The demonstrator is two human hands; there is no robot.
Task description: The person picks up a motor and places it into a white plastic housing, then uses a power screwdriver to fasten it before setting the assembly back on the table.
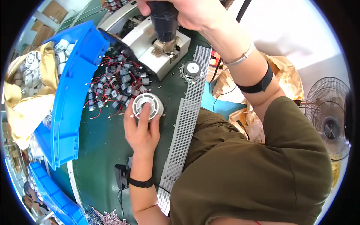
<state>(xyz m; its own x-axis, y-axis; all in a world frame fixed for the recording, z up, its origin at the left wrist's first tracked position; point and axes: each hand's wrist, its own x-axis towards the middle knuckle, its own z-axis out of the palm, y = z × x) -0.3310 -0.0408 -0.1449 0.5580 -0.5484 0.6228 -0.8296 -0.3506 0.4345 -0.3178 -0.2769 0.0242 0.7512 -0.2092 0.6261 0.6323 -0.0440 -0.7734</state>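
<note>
My left hand [141, 129] is closed round a white round plastic housing [159, 107] with a spoked face, its fingers lying over the rim and centre. The housing rests at the green worktop [101, 142], beside a heap of small grey motors [122, 77] with red wires. At the top, my right hand [193, 13] grips a black electric screwdriver [164, 20], upright with its nose pointing down. The nose meets the front of a silver metal screw feeder [159, 69]; the bit's tip cannot be made out there.
Left stands a blue bin [69, 97] with a yellowish bag [22, 116] of white parts. A perforated metal strip [183, 127] runs along the near edge, bearing a round black-and-white part [192, 69]. A black adapter [120, 176] lies by my left forearm; a fan [330, 123] stands right.
</note>
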